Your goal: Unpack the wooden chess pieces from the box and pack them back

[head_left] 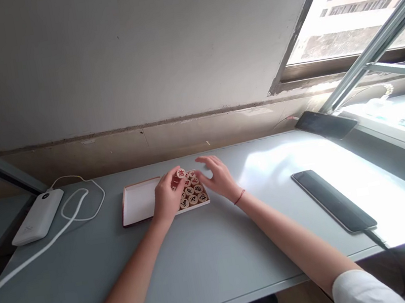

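Between the thumb and fingers of my left hand (pixel 166 193) is a round wooden Chinese chess piece (pixel 181 173), its marked face turned up toward me. Below it lies a shallow box (pixel 196 207) with several more chess pieces (pixel 192 199) set in rows, some with red characters and some with black. My left hand covers the box's left part. At the box's right edge hovers my right hand (pixel 217 176), fingers apart and holding nothing, a red string round the wrist. Left of the box rests its open lid (pixel 139 202), white inside.
A white power bank (pixel 38 217) with a looping white cable (pixel 71 221) sits at the desk's left. One phone (pixel 333 200) lies on the right, cabled, and another dark phone (pixel 326 124) is near the back right. Behind the grey desk (pixel 211 252) stands a wall.
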`<state>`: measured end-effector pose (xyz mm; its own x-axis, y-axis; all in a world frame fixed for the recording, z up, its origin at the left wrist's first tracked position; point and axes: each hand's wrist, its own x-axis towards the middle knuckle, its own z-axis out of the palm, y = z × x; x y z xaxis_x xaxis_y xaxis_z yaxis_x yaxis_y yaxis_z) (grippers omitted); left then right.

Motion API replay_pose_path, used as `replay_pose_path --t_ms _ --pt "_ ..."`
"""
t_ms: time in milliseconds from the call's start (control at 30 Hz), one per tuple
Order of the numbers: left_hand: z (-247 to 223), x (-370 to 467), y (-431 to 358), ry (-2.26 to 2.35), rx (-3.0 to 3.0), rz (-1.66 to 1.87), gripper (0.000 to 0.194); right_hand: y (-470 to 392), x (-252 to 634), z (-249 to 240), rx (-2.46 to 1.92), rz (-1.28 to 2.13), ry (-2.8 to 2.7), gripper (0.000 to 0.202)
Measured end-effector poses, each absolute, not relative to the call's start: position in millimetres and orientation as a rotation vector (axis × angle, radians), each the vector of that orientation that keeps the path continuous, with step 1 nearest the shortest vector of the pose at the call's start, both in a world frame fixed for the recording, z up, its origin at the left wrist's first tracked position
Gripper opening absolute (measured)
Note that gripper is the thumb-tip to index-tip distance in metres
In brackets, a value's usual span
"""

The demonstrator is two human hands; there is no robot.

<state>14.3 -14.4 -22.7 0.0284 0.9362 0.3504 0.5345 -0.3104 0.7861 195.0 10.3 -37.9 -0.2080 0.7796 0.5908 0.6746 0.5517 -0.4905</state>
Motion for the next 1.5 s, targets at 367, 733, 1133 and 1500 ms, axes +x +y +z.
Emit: replay_pose_path --t_ms 367,733,1133,1500 --pt "-20.7 12.0 -17.4 1.480 2.444 1.075 0.033 16.6 199.8 -41.8 -1.322 0.252 -1.726 0.026" --pt "-15.7 -12.5 -5.0 1.759 2.268 1.037 0.026 36.0 227.2 -62.0 -1.578 0.325 -1.754 0.019" --pt "-23.3 -34.6 6.2 1.934 2.068 0.594 0.033 40.6 230.0 -70.2 -1.619 0.208 -1.840 0.019" --pt "-29.0 -31.7 12.4 1.880 2.090 0.615 0.029 74.9 232.3 -79.8 -1.657 0.277 -1.713 0.016"
